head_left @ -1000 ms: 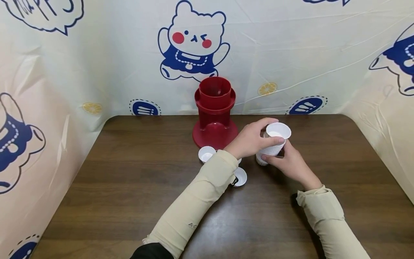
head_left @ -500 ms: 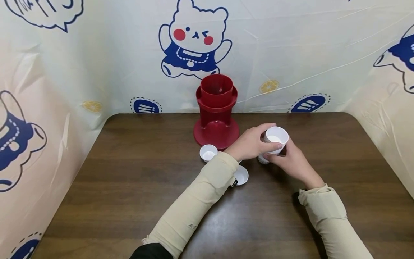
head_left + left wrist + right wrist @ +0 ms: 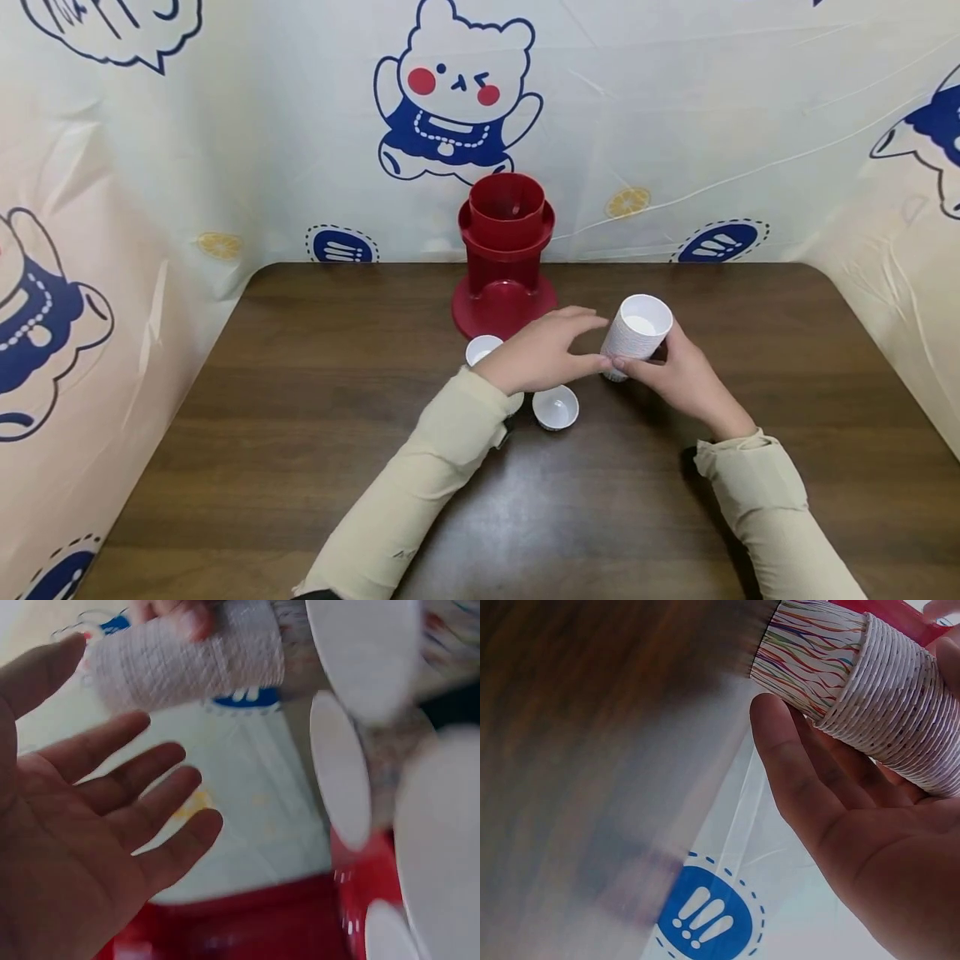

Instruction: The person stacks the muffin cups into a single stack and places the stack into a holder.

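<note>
My right hand [image 3: 678, 375] grips a nested stack of white paper cups [image 3: 636, 333] from its right side. In the right wrist view, the lowest cup [image 3: 810, 660] shows colourful wavy lines, and the stacked rims rise above it. To the left of the stack is my left hand [image 3: 546, 350], its fingers extended and spread. In the left wrist view, a gap shows between its fingers [image 3: 161, 859] and the stack [image 3: 191, 656]. Small white cups stand on the table under and beside the left forearm, one cup [image 3: 556, 407] in plain sight and another [image 3: 483, 347] partly hidden by the hand.
A dark red stand [image 3: 504, 250] with a round base and an upright open tube is at the back middle of the brown wooden table [image 3: 300, 433]. A patterned cloth [image 3: 315, 125] hangs behind and at both sides.
The left hand has let go of the stack's upper part and drawn back left, fingers opening. The top cups have sunk down into the stack. The right hand has kept its hold.
</note>
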Tool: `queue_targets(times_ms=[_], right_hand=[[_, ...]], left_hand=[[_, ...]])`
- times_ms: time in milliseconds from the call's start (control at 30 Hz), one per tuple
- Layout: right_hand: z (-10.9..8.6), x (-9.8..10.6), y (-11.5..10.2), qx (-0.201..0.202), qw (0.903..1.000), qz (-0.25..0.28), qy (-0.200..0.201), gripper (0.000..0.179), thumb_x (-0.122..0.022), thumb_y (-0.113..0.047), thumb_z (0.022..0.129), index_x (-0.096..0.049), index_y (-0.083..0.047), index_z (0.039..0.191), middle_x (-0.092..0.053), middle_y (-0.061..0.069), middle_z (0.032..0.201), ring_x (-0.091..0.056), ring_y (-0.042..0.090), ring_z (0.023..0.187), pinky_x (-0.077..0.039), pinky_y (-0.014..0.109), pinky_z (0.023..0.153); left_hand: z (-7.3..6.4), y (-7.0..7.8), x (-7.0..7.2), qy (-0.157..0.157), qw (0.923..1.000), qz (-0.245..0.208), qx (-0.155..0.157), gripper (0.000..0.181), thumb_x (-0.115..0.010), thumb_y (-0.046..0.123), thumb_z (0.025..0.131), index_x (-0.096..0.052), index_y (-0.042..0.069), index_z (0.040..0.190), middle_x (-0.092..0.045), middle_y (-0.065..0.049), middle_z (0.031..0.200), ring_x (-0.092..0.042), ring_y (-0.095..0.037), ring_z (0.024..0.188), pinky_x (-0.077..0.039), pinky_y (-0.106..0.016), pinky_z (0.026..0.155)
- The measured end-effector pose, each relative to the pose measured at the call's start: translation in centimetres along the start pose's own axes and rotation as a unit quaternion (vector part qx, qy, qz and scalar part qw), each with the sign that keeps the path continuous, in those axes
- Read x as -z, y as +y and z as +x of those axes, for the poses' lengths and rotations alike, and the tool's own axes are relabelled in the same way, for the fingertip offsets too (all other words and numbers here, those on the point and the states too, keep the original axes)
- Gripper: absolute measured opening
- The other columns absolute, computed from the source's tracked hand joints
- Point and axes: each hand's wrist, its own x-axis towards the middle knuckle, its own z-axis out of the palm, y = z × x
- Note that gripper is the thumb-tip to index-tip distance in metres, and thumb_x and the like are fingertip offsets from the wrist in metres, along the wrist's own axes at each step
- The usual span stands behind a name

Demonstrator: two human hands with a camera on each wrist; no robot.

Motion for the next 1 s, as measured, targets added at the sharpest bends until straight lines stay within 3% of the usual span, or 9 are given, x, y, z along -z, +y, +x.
queue_targets(times_ms=[100, 300, 400, 500, 600, 733, 867, 1000], right_hand=[[0.0, 0.1, -0.3, -0.012, 0.9999, -0.004, -0.001, 0.076, -0.08, -0.023, 0.089, -0.034, 0.002, 0.145, -0.057, 0.026, 0.126, -0.059, 0.041, 0.113, -0.046, 0.056, 0.096], [-0.3, 0.4, -0.6, -0.022, 0.9997, -0.011, -0.002, 0.077, -0.08, -0.025, 0.089, -0.034, 0.002, 0.145, -0.057, 0.026, 0.126, -0.058, 0.041, 0.113, -0.045, 0.055, 0.096], [-0.4, 0.5, -0.5, -0.023, 0.9996, -0.014, -0.002, 0.077, -0.08, -0.025, 0.089, -0.034, 0.002, 0.145, -0.056, 0.027, 0.127, -0.058, 0.042, 0.114, -0.045, 0.055, 0.096], [-0.5, 0.5, -0.3, -0.024, 0.9996, -0.017, -0.002, 0.078, -0.08, -0.025, 0.089, -0.034, 0.002, 0.146, -0.056, 0.027, 0.127, -0.058, 0.042, 0.113, -0.046, 0.055, 0.095], [-0.4, 0.3, -0.1, -0.022, 0.9996, -0.018, -0.004, 0.078, -0.08, -0.025, 0.089, -0.034, 0.002, 0.145, -0.057, 0.027, 0.126, -0.059, 0.042, 0.113, -0.046, 0.055, 0.095], [-0.3, 0.1, -0.1, -0.019, 0.9997, -0.017, -0.005, 0.077, -0.08, -0.025, 0.089, -0.034, 0.002, 0.145, -0.057, 0.027, 0.126, -0.059, 0.042, 0.113, -0.046, 0.055, 0.095], [-0.2, 0.0, -0.2, -0.019, 0.9997, -0.016, -0.006, 0.077, -0.08, -0.024, 0.089, -0.034, 0.002, 0.145, -0.057, 0.027, 0.126, -0.059, 0.042, 0.113, -0.046, 0.055, 0.095], [-0.2, 0.0, -0.3, -0.017, 0.9997, -0.016, -0.007, 0.078, -0.08, -0.024, 0.089, -0.034, 0.003, 0.145, -0.056, 0.027, 0.127, -0.058, 0.042, 0.113, -0.046, 0.055, 0.095]], left_hand=[[-2.3, -1.0, 0.9, 0.028, 0.9991, -0.03, 0.004, 0.051, -0.067, 0.035, 0.098, -0.057, 0.015, 0.144, -0.053, 0.0, 0.144, -0.047, -0.014, 0.133, -0.038, -0.031, 0.109], [-5.9, -3.4, 1.9, 0.089, 0.9902, -0.102, 0.035, 0.028, -0.07, 0.022, 0.096, -0.069, 0.017, 0.123, -0.064, 0.006, 0.113, -0.059, -0.014, 0.095, -0.052, -0.031, 0.084], [-6.8, -5.1, 2.1, 0.103, 0.9891, -0.089, 0.056, 0.023, -0.069, 0.02, 0.096, -0.069, 0.017, 0.119, -0.066, 0.003, 0.112, -0.06, -0.016, 0.091, -0.052, -0.032, 0.08], [-7.3, -7.0, 2.3, 0.112, 0.988, -0.063, 0.086, 0.029, -0.069, 0.019, 0.096, -0.067, 0.015, 0.125, -0.063, -0.003, 0.119, -0.06, -0.02, 0.091, -0.052, -0.033, 0.078], [-7.8, -9.0, 2.3, 0.106, 0.9869, -0.05, 0.111, 0.043, -0.071, 0.016, 0.094, -0.06, 0.014, 0.136, -0.057, -0.01, 0.127, -0.059, -0.021, 0.091, -0.052, -0.034, 0.075], [-8.2, -10.8, 2.1, 0.063, 0.9873, -0.06, 0.133, 0.064, -0.075, 0.015, 0.091, -0.048, 0.014, 0.149, -0.049, -0.012, 0.136, -0.06, -0.018, 0.087, -0.054, -0.033, 0.074], [-8.0, -11.6, 1.7, 0.029, 0.9891, -0.061, 0.131, 0.074, -0.076, 0.014, 0.09, -0.04, 0.015, 0.154, -0.045, -0.013, 0.139, -0.062, -0.017, 0.087, -0.054, -0.032, 0.077], [-7.8, -11.8, 1.6, 0.018, 0.9894, -0.054, 0.134, 0.077, -0.077, 0.014, 0.089, -0.038, 0.017, 0.156, -0.044, -0.012, 0.141, -0.061, -0.016, 0.087, -0.053, -0.032, 0.077]])
